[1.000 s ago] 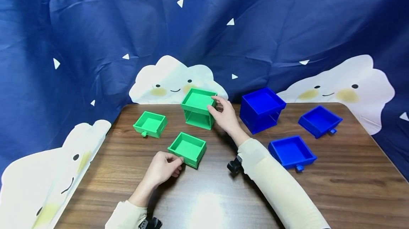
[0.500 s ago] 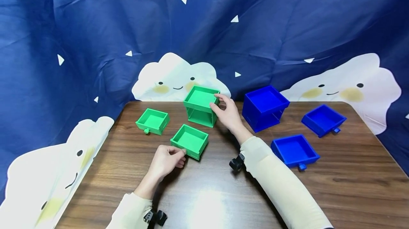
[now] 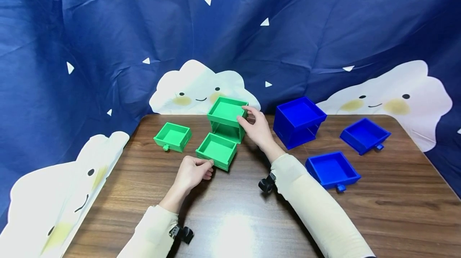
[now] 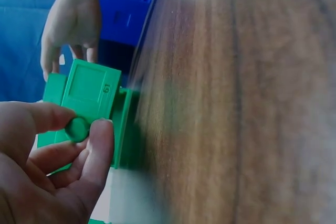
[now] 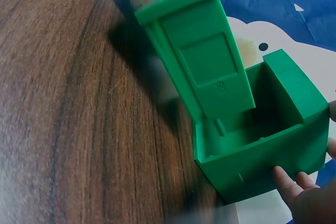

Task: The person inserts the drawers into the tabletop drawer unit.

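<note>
My left hand (image 3: 192, 173) pinches the round knob (image 4: 77, 129) of a green drawer (image 3: 217, 149) between thumb and fingers. The drawer's far end is at the front opening of the green cabinet (image 3: 227, 110); whether it has entered cannot be told. In the right wrist view the drawer's underside slants over that opening. My right hand (image 3: 256, 128) holds the cabinet's right side, its thumb and fingertips on the side and top rim. From the left wrist view, this hand appears behind the drawer. The cabinet stands upright, its top a shallow tray.
A second, smaller green drawer (image 3: 173, 136) lies to the left with its knob forward. At the right stand a blue cabinet (image 3: 297, 122) and two blue drawers, one farther back (image 3: 364, 135) and one nearer (image 3: 333, 170). A patterned curtain (image 3: 230, 30) hangs behind the wooden table (image 3: 396, 210).
My left hand has moved the green drawer forward and slightly right, up to the green cabinet. The right hand stays on the cabinet. The head view shifted a little.
</note>
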### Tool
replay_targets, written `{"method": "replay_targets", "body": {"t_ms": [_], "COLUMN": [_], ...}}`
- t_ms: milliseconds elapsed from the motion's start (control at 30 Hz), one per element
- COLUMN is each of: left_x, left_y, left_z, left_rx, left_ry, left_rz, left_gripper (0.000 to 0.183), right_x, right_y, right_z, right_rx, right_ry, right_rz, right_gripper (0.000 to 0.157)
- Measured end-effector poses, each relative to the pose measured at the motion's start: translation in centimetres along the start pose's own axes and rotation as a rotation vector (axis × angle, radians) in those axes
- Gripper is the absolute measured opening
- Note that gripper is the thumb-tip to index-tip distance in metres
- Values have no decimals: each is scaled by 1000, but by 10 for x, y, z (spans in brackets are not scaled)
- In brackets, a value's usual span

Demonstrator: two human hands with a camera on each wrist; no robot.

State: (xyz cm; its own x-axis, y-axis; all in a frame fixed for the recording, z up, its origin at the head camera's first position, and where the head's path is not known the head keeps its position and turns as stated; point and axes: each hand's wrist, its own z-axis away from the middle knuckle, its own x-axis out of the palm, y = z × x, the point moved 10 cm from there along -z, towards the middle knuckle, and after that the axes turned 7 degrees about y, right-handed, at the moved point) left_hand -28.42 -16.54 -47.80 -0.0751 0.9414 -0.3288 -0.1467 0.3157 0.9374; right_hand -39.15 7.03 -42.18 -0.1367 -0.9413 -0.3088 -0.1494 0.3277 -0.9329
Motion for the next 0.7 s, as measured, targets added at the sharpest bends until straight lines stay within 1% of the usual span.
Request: {"method": "replay_targets", "body": {"t_ms": [300, 533, 700], "left_x": [6, 9, 11], "left_y": [1, -1, -2], "left_z": [-11, -18, -23], "left_rx": [1, -13, -24], "left_ry": [16, 29, 33], "left_rz": [-26, -21, 2], "left_gripper": [21, 22, 23], "right_x": [0, 0, 0], "right_y": [0, 0, 1], "right_z": [0, 0, 0], "right_rx": [-6, -4, -7], "right_ry": [-9, -3, 3], "right_rz": [4, 17, 11], "right_gripper": [53, 53, 53]}}
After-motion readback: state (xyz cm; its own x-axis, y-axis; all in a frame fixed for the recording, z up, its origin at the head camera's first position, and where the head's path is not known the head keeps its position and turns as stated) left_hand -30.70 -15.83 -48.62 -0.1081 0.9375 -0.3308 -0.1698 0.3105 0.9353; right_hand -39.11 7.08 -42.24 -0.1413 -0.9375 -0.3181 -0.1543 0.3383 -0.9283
